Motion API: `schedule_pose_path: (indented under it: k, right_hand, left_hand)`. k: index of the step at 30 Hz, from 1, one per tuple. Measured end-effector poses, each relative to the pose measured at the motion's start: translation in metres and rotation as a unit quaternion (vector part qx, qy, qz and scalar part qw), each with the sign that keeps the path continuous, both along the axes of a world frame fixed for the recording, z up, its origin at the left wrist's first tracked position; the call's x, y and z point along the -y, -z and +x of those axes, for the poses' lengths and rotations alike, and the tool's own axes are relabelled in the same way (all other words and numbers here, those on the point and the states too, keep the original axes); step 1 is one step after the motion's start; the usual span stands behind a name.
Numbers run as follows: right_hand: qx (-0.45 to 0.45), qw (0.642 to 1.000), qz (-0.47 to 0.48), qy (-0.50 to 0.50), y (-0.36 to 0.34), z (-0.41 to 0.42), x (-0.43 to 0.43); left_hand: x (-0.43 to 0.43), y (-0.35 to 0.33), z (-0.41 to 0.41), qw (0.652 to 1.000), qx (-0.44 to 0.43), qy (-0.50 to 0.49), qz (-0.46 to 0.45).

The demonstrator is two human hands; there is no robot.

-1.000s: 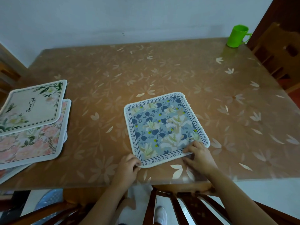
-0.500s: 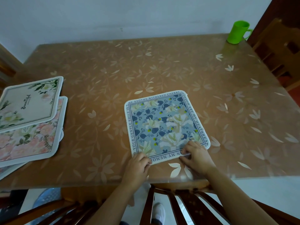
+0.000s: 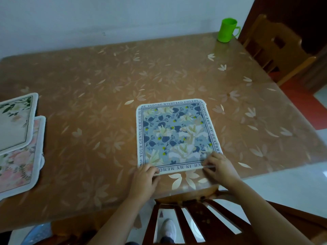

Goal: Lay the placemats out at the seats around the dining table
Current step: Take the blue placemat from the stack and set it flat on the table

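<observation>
A blue floral placemat (image 3: 174,135) with a lettered border lies flat on the brown flower-patterned dining table (image 3: 106,82), near its front edge. My left hand (image 3: 144,177) pinches the mat's near left corner. My right hand (image 3: 220,167) grips the near right corner, fingers curled over the edge. At the left edge of the table lies a stack of other placemats: a cream one with green leaves (image 3: 15,121) on top, a pink floral one (image 3: 19,160) under it.
A green plastic mug (image 3: 227,32) stands at the far right corner. A dark wooden chair back (image 3: 191,220) is right below my hands. Another wooden chair (image 3: 276,46) stands at the right side. A white wall runs behind the table.
Both hands have turned the blue mat so that its near edge runs closer to parallel with the table's front edge. My view has shifted right, and the stack sits further left in frame.
</observation>
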State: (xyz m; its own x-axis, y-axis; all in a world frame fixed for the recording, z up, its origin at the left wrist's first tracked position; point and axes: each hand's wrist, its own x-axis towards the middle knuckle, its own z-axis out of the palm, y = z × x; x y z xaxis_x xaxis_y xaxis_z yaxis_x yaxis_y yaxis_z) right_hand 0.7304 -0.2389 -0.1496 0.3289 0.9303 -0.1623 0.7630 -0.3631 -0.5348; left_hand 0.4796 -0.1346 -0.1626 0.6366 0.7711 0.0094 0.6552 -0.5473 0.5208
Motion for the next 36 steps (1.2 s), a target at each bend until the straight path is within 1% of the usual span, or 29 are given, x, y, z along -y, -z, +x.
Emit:
schedule_pose_path:
  k: [5, 9, 17, 36]
  right_hand:
    - [0.008, 0.999, 0.006, 0.032, 0.0, 0.005, 0.009]
    - [0.028, 0.999, 0.005, 0.026, -0.001, 0.003, 0.011]
    - [0.023, 0.999, -0.01, 0.029, 0.002, 0.004, 0.014]
    - [0.01, 0.999, 0.014, 0.043, 0.003, 0.001, 0.017]
  left_hand:
    - [0.006, -0.002, 0.003, 1.0, 0.002, -0.017, -0.018]
    - [0.011, -0.002, 0.001, 0.999, 0.016, -0.029, -0.028]
    - [0.015, -0.002, 0.0, 0.999, 0.011, -0.026, -0.037]
    - [0.018, -0.002, -0.001, 0.999, 0.012, -0.031, -0.03]
